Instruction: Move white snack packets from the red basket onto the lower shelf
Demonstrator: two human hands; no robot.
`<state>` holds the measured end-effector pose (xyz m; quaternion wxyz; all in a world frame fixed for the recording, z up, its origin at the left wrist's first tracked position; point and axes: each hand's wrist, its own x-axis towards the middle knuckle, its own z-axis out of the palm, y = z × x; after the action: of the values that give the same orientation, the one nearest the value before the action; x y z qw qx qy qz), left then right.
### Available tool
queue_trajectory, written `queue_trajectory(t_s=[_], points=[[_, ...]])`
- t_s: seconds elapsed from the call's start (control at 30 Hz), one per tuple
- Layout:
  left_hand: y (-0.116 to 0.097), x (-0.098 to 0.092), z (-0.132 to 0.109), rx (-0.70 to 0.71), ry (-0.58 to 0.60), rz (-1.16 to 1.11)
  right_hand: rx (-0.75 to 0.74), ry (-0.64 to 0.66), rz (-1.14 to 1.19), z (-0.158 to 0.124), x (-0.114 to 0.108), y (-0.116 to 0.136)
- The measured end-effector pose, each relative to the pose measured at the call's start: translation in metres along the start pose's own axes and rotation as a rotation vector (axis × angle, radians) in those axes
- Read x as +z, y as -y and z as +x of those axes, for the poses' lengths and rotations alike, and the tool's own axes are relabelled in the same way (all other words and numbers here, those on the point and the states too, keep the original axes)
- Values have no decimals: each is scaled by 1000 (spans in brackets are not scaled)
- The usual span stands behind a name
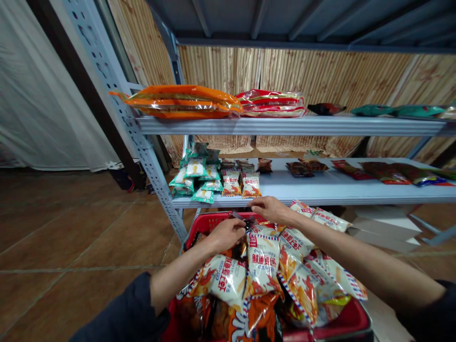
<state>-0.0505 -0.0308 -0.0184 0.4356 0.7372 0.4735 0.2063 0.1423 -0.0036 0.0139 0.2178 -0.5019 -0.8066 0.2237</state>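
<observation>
Holding both hands over red basket, heaped with snack bags. Our left hand curled over small dark packet near basket rim; cannot tell if gripping. Our right hand open, fingers loose, not clenched, just above bags. Shelf just beyond basket, carrying upright orange snack bags beside green packets. Upper shelf holds large orange bag.
</observation>
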Motion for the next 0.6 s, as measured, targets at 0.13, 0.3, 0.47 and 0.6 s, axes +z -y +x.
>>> queue_trajectory(t_s=[0.13, 0.3, 0.47, 0.6], points=[[-1, 14, -7, 13, -44, 198, 2, -13, 59, -23, -4, -1], [5, 24, -6, 37, -106, 313, 46, -76, 176, -52, -3, -3], [6, 28, -4, -13, -134, 147, 91, -161, 281, -89, -7, 7], [-1, 28, -6, -95, -91, -161, 134, -214, 324, -109, -6, 4]])
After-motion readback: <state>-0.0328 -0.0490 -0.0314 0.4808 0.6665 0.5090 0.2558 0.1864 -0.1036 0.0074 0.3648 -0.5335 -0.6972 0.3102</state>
